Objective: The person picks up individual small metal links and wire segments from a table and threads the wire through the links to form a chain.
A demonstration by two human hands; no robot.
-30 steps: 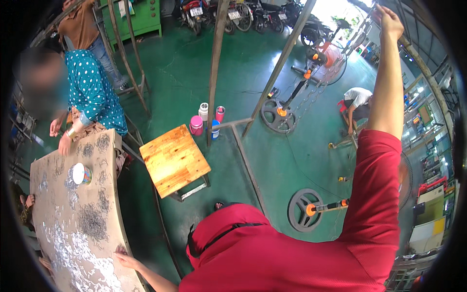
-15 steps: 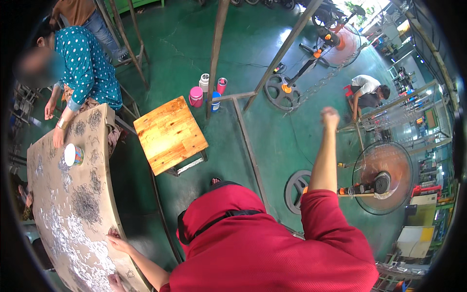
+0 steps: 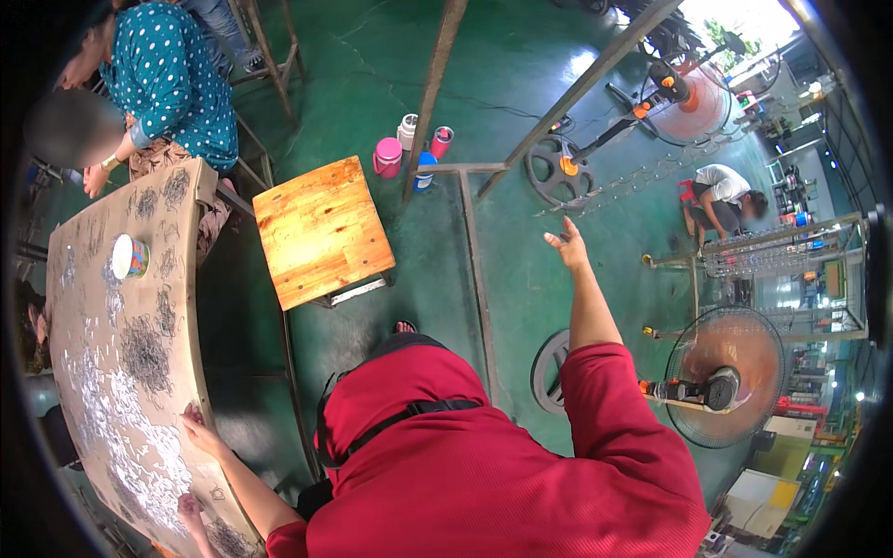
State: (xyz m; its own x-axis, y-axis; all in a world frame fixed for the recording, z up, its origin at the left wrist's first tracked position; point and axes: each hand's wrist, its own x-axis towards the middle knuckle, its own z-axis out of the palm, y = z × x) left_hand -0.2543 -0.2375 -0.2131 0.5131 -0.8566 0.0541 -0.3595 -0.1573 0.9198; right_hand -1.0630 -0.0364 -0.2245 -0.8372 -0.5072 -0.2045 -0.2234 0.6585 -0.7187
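Observation:
My left hand [image 3: 199, 431] is at the right edge of the brown-topped table [image 3: 158, 214], its fingers drawn together; whatever they hold is too small to make out. Beside it lies a spread of small shiny silvery pieces [image 3: 130, 437]. A heap of thin dark wire-like pieces [image 3: 147, 355] is farther up the table. Out to the right, my right hand [image 3: 569, 247] is raised with fingers apart and nothing visible in it. Its fingertips are close to the lower end of a hanging chain [image 3: 614, 193]; I cannot tell whether they touch.
Another person's hand [image 3: 190, 511] is at the near table edge; a person in a dotted shirt [image 3: 177, 84] sits at the far end. A paper tub [image 3: 130, 257], wooden stool [image 3: 321, 232], metal frame [image 3: 473, 270], standing fan [image 3: 726, 377] and drink containers [image 3: 388, 158] stand around.
My right hand has moved left and down in the picture, and its fingers have spread from a closed shape. My left hand remains at the table edge as the view shifts.

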